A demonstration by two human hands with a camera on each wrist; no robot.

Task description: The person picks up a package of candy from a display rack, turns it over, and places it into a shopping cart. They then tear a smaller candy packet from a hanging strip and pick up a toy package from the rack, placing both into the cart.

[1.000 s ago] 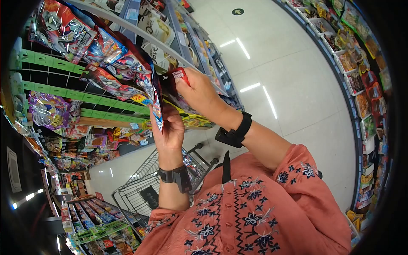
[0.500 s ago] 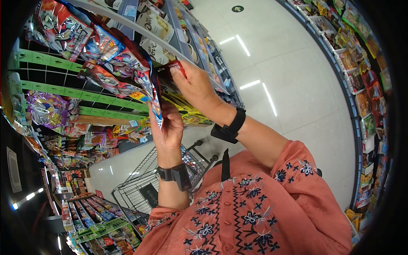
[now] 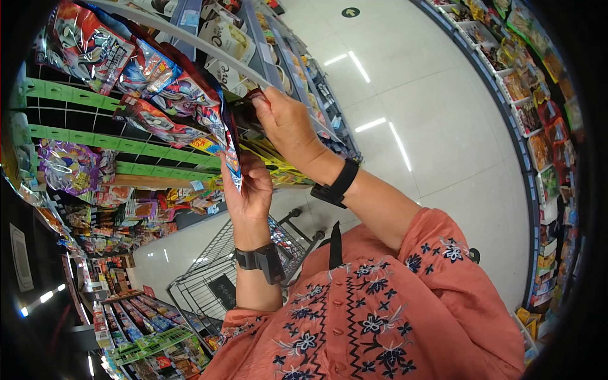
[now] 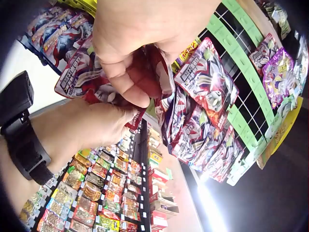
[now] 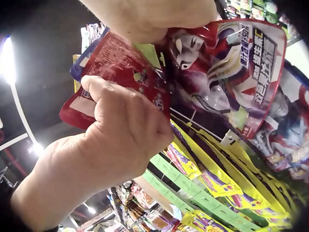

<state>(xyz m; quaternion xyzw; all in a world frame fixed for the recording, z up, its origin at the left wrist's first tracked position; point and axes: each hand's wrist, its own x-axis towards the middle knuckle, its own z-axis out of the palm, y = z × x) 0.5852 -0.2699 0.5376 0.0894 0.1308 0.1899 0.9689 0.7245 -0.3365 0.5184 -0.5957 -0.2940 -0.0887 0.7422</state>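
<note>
My right hand (image 3: 290,126) pinches the top of a dark red gummy candy bag (image 5: 219,72), its glossy front printed with a red-and-silver masked character. Below it, my left hand (image 3: 252,193) grips the lower edge of a blue-and-red foil bag (image 3: 229,142), thumb on one side and curled fingers on the other. In the right wrist view the left fingers lie against the red back of a bag (image 5: 113,65). Several similar bags (image 4: 207,77) hang close beside both hands. The left wrist view shows the right hand (image 4: 104,121) close under the left.
Green perforated rack strips (image 3: 73,92) run beneath the hanging bags. Yellow packets (image 5: 212,179) hang behind the hands. Dove boxes (image 3: 228,39) stand on the shelf beyond. A wire shopping cart (image 3: 202,263) stands below, and another stocked shelf (image 3: 538,145) lines the aisle at right.
My right hand has shifted slightly left with the dark red bag, and less of the bag's red top shows. The left hand has stayed nearly still on the foil bag's edge.
</note>
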